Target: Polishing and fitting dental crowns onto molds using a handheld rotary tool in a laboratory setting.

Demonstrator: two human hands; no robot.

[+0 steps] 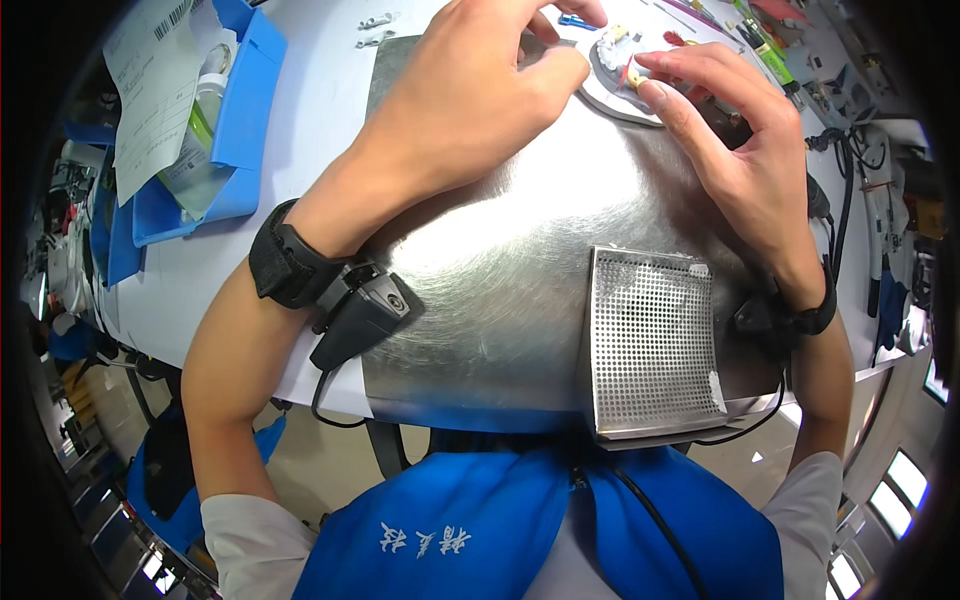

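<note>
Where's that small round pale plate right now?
In the head view, the round pale plate sits near the top, right of centre, between the left hand and right hand, its near edge over the steel sheet.

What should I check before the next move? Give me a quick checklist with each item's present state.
1. Right grip on the small yellow-and-red piece: ok, thumb and finger appear to pinch it.
2. Left grip holding anything: cannot tell, its fingertips are partly hidden.
3. Round disc within reach: ok, it lies right by both hands.
4. Perforated metal plate fully on the steel sheet: not ok, its near end appears to jut past the front edge.
5. Left wrist strap in place: ok, wrapped around the wrist.
</note>
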